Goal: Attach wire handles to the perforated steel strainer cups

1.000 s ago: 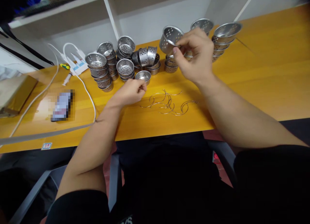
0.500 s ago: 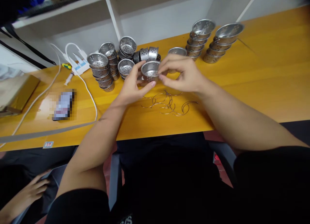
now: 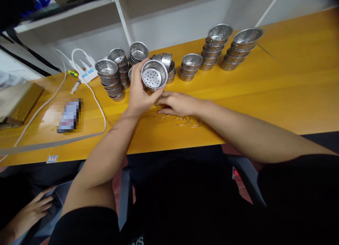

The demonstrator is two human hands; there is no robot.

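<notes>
My left hand (image 3: 140,88) is closed around a perforated metal strainer cup (image 3: 154,75), held above the table with its open mouth and holed bottom tilted toward me. Just below and to the right, my right hand (image 3: 176,103) is low over a loose pile of thin wire rings (image 3: 185,121). Its fingers and thumb point left and stand apart, with a bit of wire showing by the fingertips. The hand and forearm hide part of the pile.
Stacked strainer cups stand at left (image 3: 109,81), mid-right (image 3: 190,66) and far right (image 3: 238,49). A phone (image 3: 69,115), white cable (image 3: 99,103), power strip (image 3: 88,73) and cardboard box (image 3: 18,100) lie left. Another person's hand (image 3: 34,209) shows lower left.
The strainer cup has moved left and toward me, its mouth now tipped to face me. My right hand has left the cup's rim and come down to the wire rings.
</notes>
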